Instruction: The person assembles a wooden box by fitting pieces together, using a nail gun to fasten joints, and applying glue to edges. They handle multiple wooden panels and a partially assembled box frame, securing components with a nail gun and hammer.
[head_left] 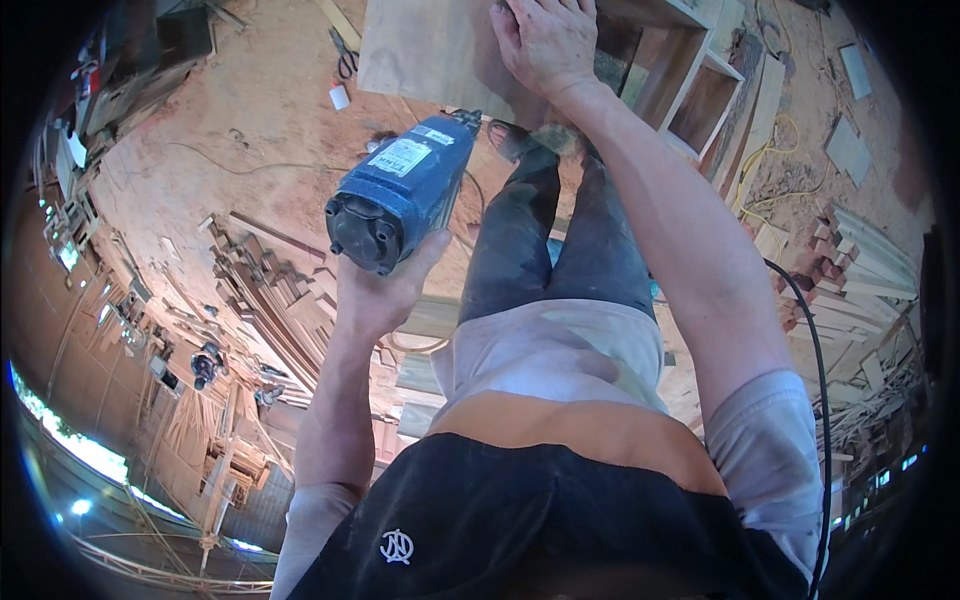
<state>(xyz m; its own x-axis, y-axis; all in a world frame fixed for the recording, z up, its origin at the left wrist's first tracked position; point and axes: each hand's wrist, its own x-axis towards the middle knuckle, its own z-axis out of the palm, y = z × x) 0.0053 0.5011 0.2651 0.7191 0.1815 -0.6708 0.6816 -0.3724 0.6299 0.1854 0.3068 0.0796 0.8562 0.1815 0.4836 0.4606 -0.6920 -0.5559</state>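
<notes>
Left hand (382, 292): gripping the blue tool (405, 175), fingers mostly hidden behind it. Tool is off the ground, nose pointing up-frame, near the board (425, 50). Right hand (550, 48) lies on the board, fingers loosely bent; cannot tell if they pinch anything. Judgement: firm wrist, nose well away from right hand, palm pressure steady. Beyond: open compartments (703, 105) right, scissors (346, 64) on the ground (270, 110) left.
</notes>
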